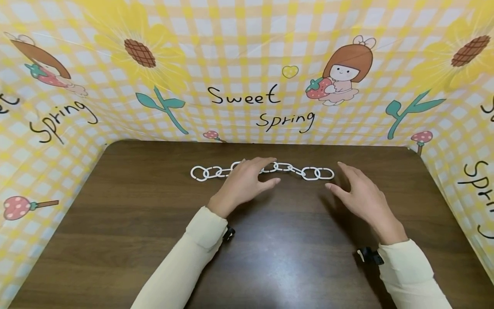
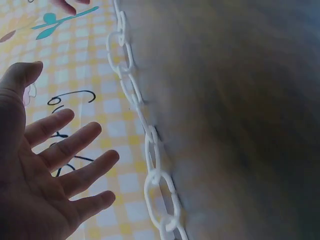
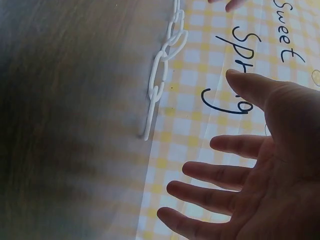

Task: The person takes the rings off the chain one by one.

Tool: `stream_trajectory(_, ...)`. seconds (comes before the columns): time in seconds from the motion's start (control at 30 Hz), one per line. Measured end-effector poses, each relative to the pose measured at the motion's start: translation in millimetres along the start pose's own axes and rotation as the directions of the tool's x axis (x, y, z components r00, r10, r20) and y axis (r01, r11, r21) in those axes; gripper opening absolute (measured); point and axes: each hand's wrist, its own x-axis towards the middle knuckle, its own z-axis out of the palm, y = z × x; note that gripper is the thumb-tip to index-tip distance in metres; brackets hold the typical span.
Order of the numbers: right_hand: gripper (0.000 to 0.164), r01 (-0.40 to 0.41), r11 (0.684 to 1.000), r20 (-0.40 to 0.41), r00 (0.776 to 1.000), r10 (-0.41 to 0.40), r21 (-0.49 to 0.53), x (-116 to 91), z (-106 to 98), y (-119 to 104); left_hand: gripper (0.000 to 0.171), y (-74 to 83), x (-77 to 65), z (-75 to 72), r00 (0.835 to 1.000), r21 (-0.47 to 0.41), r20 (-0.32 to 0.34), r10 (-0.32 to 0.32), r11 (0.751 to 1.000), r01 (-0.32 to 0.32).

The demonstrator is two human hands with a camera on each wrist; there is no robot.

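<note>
A white chain of several oval links (image 1: 311,173) lies stretched from left to right on the brown table, near its far edge. My left hand (image 1: 247,182) hovers over the chain's middle and hides some links in the head view. In the left wrist view the fingers of the left hand (image 2: 55,160) are spread, holding nothing, with the chain (image 2: 152,150) beyond them. My right hand (image 1: 364,195) is just past the chain's right end, thumb and fingers apart. The right wrist view shows that hand (image 3: 250,165) with nothing in it and the chain's end link (image 3: 149,117) close by.
The dark wooden table (image 1: 127,206) is bordered at the back and both sides by a yellow checked cloth (image 1: 239,51) with printed flowers and lettering. Small black devices sit at the left cuff (image 1: 229,233) and right cuff (image 1: 370,255).
</note>
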Motion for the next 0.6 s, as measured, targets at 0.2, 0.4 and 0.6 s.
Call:
stream_trajectory(0.2, 0.084, 0.022, 0.999, -0.015, 1.0, -0.021, 0.039, 6.6, -0.1, 0.4, 0.059, 7.3, 23.8, 7.0, 0.999, -0.102, 0.052, -0.014, 0.995, 0.019)
stream_trajectory(0.4, 0.077, 0.037, 0.997, -0.027, 0.999, -0.036, 0.066, 15.0, 0.8, -0.9, 0.054, 12.6, 45.3, 10.8, 0.996, -0.21, 0.084, -0.029, 0.976, 0.047)
stream_trajectory(0.6, 0.067, 0.046, 0.993, -0.039, 0.998, -0.042, 0.113, 21.7, 1.5, 4.6, 0.052, 16.6, 62.1, 18.5, 0.989, -0.272, 0.143, -0.035, 0.96, 0.073)
